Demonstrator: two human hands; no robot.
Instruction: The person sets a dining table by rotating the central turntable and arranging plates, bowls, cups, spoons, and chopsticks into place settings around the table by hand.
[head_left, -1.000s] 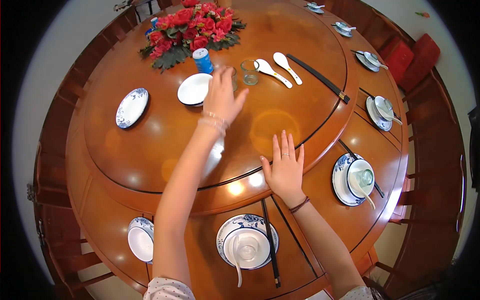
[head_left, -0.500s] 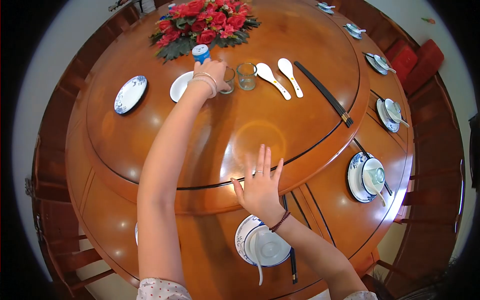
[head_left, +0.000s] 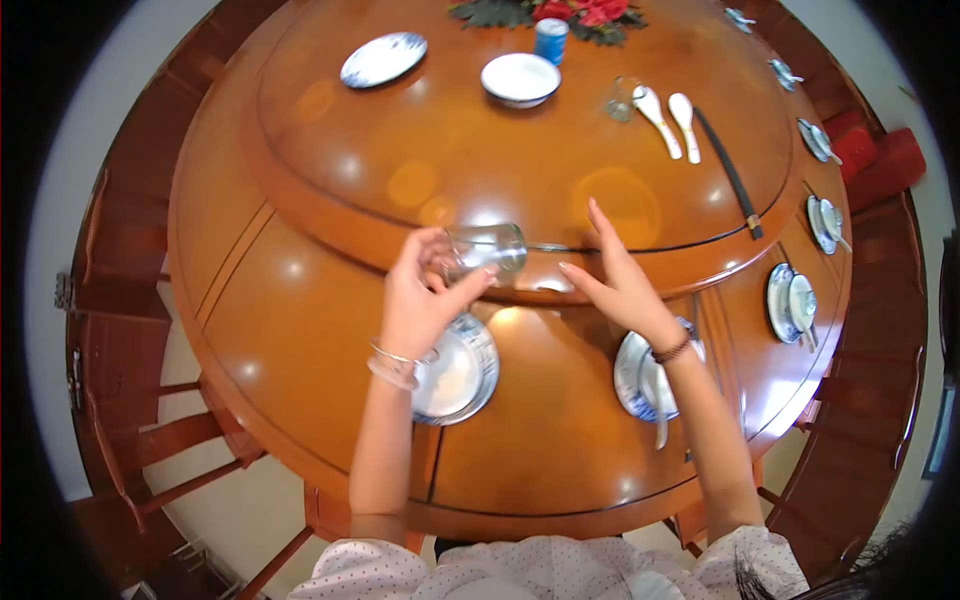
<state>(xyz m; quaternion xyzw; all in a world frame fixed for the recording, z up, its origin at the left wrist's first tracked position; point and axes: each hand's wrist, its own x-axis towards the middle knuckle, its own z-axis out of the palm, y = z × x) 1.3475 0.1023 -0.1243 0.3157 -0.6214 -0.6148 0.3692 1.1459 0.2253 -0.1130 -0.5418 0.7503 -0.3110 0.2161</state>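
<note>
My left hand (head_left: pixel 422 290) grips a clear drinking glass (head_left: pixel 488 250), tilted on its side above the near edge of the turntable. My right hand (head_left: pixel 625 285) is held apart from the glass, with nothing in it and its fingers spread. Under my left wrist sits a plate with a bowl (head_left: pixel 452 378) in it. Below my right wrist is another plate, blue-patterned, with a bowl and a white spoon (head_left: pixel 660 405), partly hidden by the arm. A second glass (head_left: pixel 621 98) stands farther back on the turntable.
On the turntable (head_left: pixel 480 160) are a patterned plate (head_left: pixel 384 60), a white bowl (head_left: pixel 521 79), a blue can (head_left: pixel 551 42), two white spoons (head_left: pixel 657 122), black chopsticks (head_left: pixel 729 175) and red flowers (head_left: pixel 602 12). More place settings (head_left: pixel 792 303) line the right rim.
My left hand has taken one glass from beside the other and brought it back toward me. The view has shifted, and my right hand is still spread.
</note>
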